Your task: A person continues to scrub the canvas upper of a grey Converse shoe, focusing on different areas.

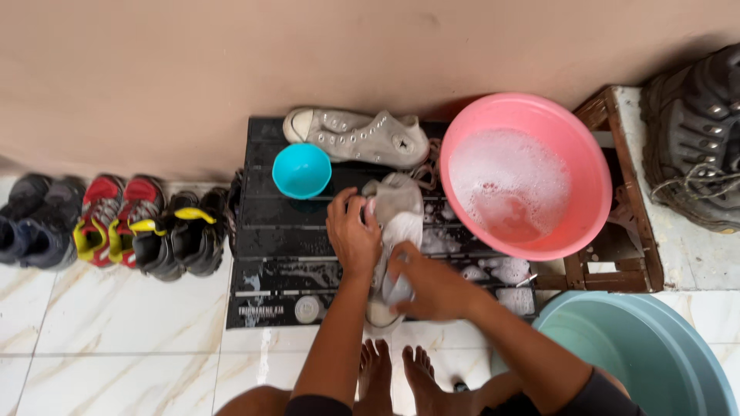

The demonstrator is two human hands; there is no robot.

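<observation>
Down on the wet black mat (270, 231), the left hand (353, 235) grips the top of a grey sneaker (397, 212), pinning it flat, while the right hand (428, 281) is closed over its toe end, apparently around a scrubber I cannot make out. Suds already streak the mat, so the washing looks well underway. Just beyond lies the matching sneaker (356, 137), beside a small blue bowl (301, 170) and the foamy pink basin (526, 176).
</observation>
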